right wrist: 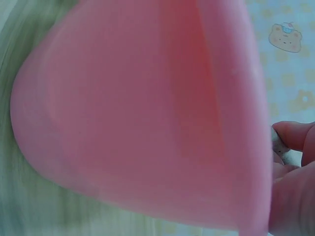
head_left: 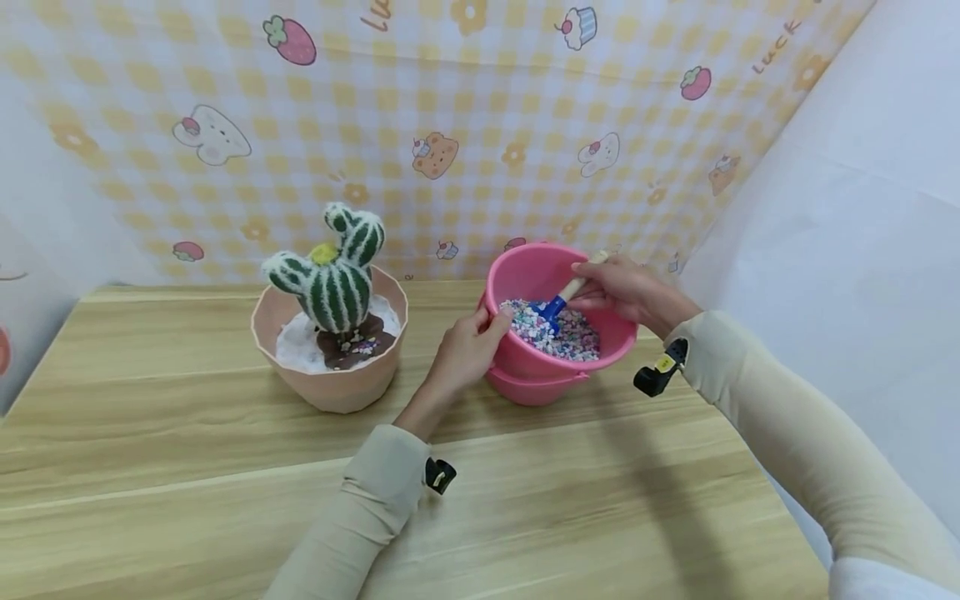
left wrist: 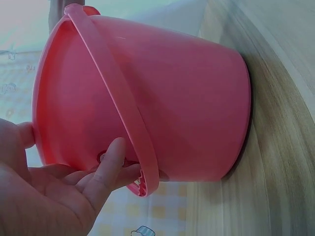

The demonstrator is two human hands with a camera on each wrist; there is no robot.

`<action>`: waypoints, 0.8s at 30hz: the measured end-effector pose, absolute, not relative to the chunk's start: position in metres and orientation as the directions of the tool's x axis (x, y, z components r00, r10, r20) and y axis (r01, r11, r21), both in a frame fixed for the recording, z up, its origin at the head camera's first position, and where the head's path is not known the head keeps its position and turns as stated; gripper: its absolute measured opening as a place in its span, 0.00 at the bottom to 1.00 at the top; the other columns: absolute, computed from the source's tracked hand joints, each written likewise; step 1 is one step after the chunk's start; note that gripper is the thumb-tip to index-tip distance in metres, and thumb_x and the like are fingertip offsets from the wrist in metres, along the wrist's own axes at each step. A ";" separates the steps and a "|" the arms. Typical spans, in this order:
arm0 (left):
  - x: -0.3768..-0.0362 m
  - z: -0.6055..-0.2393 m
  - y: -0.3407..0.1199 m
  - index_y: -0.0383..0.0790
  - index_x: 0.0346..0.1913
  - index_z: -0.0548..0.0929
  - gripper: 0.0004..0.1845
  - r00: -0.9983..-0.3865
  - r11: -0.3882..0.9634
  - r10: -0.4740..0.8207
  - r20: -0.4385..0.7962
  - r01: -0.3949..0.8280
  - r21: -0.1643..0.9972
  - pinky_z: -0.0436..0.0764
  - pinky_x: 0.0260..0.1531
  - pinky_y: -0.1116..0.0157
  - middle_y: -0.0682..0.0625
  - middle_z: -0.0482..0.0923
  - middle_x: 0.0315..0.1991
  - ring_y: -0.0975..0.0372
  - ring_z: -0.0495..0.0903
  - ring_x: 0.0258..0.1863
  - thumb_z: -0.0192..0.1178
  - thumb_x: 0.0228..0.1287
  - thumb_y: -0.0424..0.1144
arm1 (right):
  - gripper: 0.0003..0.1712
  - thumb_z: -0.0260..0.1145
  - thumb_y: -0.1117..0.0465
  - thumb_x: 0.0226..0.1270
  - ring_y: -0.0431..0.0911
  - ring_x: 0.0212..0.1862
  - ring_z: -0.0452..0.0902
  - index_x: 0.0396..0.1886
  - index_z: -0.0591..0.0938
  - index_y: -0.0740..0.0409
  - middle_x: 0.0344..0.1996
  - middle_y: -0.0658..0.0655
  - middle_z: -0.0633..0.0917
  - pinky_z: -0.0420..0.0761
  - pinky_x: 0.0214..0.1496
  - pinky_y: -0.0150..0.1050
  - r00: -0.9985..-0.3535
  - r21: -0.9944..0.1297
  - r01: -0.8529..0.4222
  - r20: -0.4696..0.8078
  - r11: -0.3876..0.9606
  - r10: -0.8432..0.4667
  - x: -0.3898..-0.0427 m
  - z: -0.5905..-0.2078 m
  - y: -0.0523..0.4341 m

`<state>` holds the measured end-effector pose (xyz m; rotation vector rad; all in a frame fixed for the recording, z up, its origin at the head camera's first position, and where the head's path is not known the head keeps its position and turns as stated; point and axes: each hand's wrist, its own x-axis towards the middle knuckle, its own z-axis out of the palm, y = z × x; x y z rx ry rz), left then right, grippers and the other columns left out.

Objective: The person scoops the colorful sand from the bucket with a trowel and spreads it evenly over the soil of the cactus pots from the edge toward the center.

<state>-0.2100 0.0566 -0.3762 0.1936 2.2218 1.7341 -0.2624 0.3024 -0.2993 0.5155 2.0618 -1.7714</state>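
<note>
A pink bucket stands on the table, its carrying handle hanging against the side. Colourful small pebbles lie inside it. My left hand grips the rim at the left, thumb on the edge and fingers against the outer wall. Over the right side of the opening, my right hand holds the cream handle of a small toy shovel. The shovel's blue blade is partly sunk in the pebbles.
Left of the bucket, a peach flowerpot holds a knitted green cactus amid white filling and a brown patch sprinkled with pebbles. Both stand on a wooden table near its back edge, before a yellow-checked curtain.
</note>
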 end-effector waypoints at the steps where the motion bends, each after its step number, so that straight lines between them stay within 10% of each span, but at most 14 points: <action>1: -0.210 -0.376 0.057 0.59 0.67 0.75 0.27 -0.939 0.257 0.298 -0.170 -0.093 0.962 0.78 0.32 0.67 0.48 0.80 0.38 0.58 0.78 0.32 0.48 0.72 0.64 | 0.15 0.58 0.58 0.76 0.49 0.29 0.88 0.34 0.85 0.62 0.26 0.62 0.88 0.86 0.40 0.37 -0.861 -0.851 0.508 -0.508 0.132 0.036 -0.262 -0.299 0.303; 16: -0.209 -0.376 0.055 0.58 0.73 0.69 0.33 -0.939 0.258 0.309 -0.149 -0.068 0.964 0.78 0.48 0.60 0.48 0.80 0.52 0.56 0.77 0.50 0.47 0.70 0.67 | 0.14 0.57 0.58 0.77 0.49 0.30 0.88 0.37 0.84 0.61 0.24 0.60 0.87 0.86 0.40 0.37 -0.858 -0.855 0.513 -0.510 0.070 0.061 -0.261 -0.293 0.309; 24: -0.209 -0.376 0.053 0.58 0.74 0.67 0.33 -0.935 0.265 0.318 -0.159 -0.074 0.961 0.76 0.59 0.54 0.51 0.74 0.66 0.56 0.74 0.60 0.47 0.71 0.66 | 0.20 0.58 0.56 0.76 0.49 0.32 0.89 0.57 0.75 0.67 0.25 0.59 0.87 0.85 0.46 0.40 -0.864 -0.856 0.504 -0.497 0.120 0.083 -0.261 -0.295 0.304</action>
